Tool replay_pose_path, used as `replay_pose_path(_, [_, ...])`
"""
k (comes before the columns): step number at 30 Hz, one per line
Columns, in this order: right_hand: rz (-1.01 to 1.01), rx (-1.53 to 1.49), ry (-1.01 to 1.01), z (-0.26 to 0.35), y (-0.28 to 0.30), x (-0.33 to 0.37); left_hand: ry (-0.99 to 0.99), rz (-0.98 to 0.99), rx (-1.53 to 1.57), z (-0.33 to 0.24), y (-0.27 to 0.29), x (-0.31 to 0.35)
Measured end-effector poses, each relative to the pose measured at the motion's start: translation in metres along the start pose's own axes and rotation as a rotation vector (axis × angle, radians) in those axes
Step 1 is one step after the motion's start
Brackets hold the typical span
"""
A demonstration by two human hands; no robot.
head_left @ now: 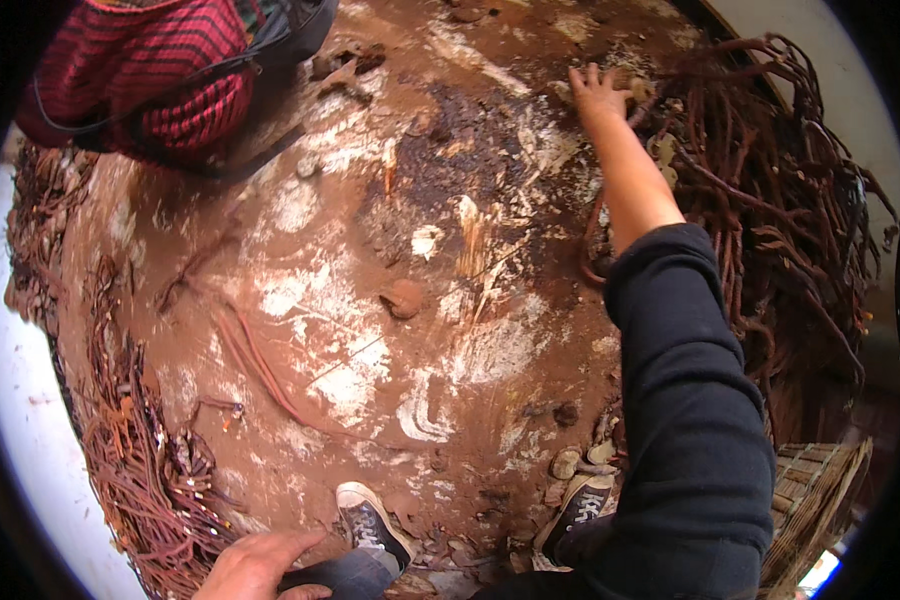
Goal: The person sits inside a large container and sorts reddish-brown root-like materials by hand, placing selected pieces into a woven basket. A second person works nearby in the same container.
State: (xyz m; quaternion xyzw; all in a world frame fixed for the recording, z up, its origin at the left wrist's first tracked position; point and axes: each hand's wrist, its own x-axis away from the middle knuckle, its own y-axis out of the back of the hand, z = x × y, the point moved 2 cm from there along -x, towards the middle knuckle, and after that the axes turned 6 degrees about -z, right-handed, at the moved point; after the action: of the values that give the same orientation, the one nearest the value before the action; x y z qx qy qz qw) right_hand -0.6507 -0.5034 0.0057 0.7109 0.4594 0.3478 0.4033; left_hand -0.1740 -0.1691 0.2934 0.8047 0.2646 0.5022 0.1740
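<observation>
Tangled roots [740, 200] just right of the right hand's [602, 103] spread fingers could snap if tugged; whether the left hand [258, 566] pinches anything, one cannot tell.

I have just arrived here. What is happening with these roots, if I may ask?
A person is reaching forward with the right hand, fingers spread, at the edge of a tangled pile of brown roots; no root appears gripped. The left hand is low near the left knee, with nothing visible in it. More roots lie along the left side, and a red-and-black striped bag is at the upper left.
</observation>
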Motion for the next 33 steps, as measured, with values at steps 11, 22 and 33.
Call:
replay_pose_path(11, [-0.274, 0.073, 0.323, -0.011, 0.008, 0.083, -0.198, 0.054, 0.01, 0.003, -0.005, 0.018])
replay_pose_path(22, [-0.379, -1.293, 0.336, -0.092, 0.242, 0.235, -0.601, 0.013, -0.26, -0.034, -0.033, 0.101])
replay_pose_path(33, [-0.593, -0.606, 0.089, -0.426, 0.301, 0.584, -0.856, -0.347, -0.424, -0.028, -0.041, 0.137])
